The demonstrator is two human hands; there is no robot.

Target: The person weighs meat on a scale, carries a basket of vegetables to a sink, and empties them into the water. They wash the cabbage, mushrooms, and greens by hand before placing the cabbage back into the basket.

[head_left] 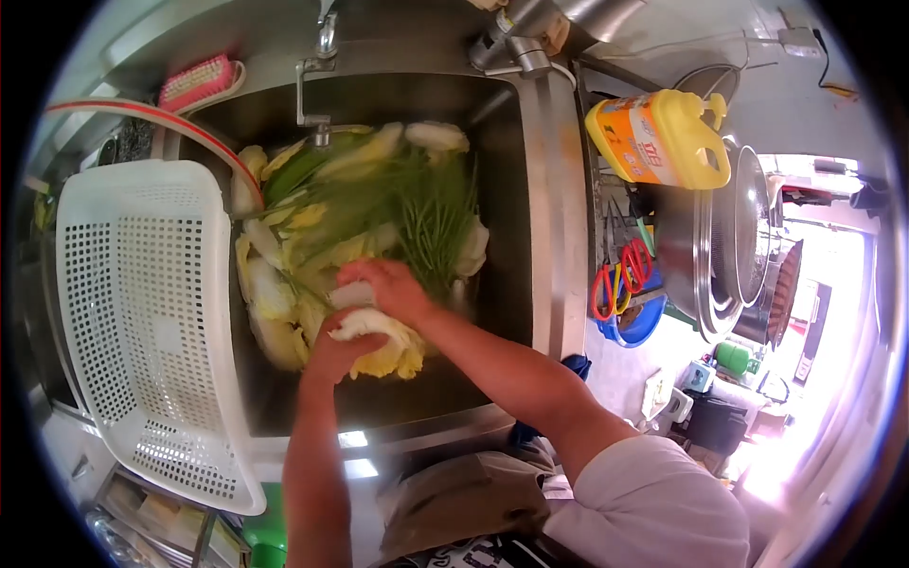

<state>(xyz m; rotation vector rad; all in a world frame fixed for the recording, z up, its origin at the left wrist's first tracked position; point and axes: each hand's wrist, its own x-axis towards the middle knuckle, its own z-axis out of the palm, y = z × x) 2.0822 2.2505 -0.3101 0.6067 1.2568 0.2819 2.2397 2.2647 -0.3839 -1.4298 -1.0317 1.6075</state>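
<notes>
Both hands (365,317) grip a crinkled, pale cabbage leaf (383,341) over steel sink (492,189).

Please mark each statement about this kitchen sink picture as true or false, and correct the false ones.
1. Both hands are over the sink, on a piece of cabbage. True: the left hand and the right hand grip the cabbage piece.
2. The white basket is full of vegetables. False: the white basket, left of the sink, shows only its perforated bottom.
3. A yellow jug stands to the right of the sink. True: the yellow jug lies there, on its side.
4. The scissors have blue handles. False: the scissors have red handles.
5. Long green stalks lie among the leaves in the sink. True: the green stalks are there.
</notes>
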